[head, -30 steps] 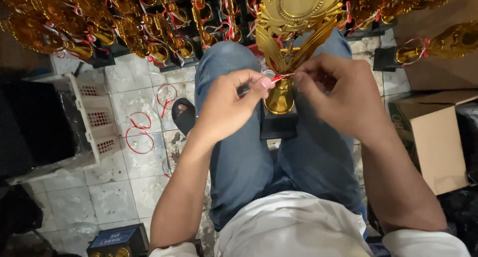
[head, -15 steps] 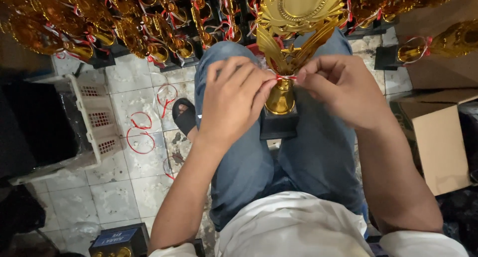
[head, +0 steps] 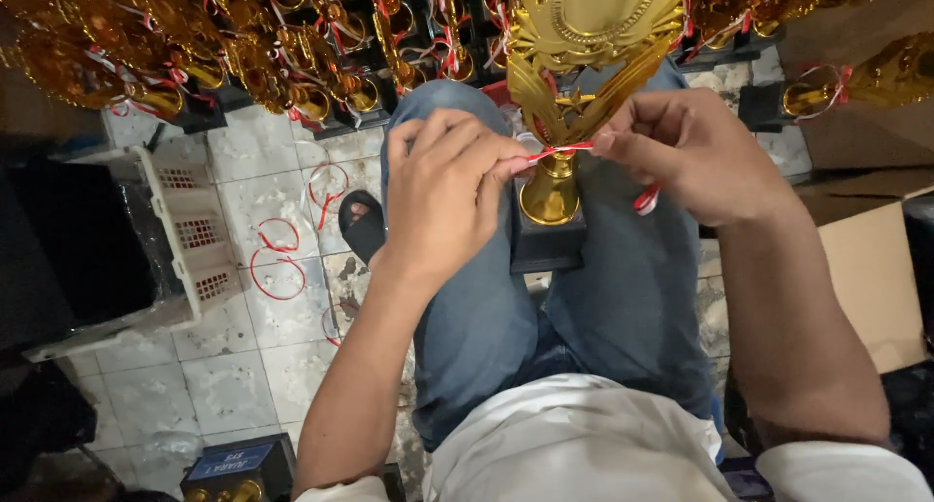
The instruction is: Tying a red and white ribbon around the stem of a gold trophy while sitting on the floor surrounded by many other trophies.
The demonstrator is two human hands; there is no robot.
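Observation:
A gold trophy (head: 584,35) with a dark square base (head: 547,241) stands upright between my knees on my jeans. A thin red-and-white ribbon (head: 562,150) is stretched across its narrow stem. My left hand (head: 448,196) pinches one end of the ribbon at the left of the stem, fingers curled. My right hand (head: 696,152) pinches the other end at the right, and a loose tail of ribbon (head: 645,199) hangs below its fingers.
Several gold trophies with red ribbons (head: 282,54) are packed in rows on the tiled floor ahead. A white plastic crate (head: 190,239) lies at the left, red ribbon loops (head: 277,264) on the tiles beside it. A cardboard box (head: 871,278) stands at the right.
Both hands have shifted slightly around the stem and drawn apart. The ribbon now runs taut between them across the stem. The trophy stays in place.

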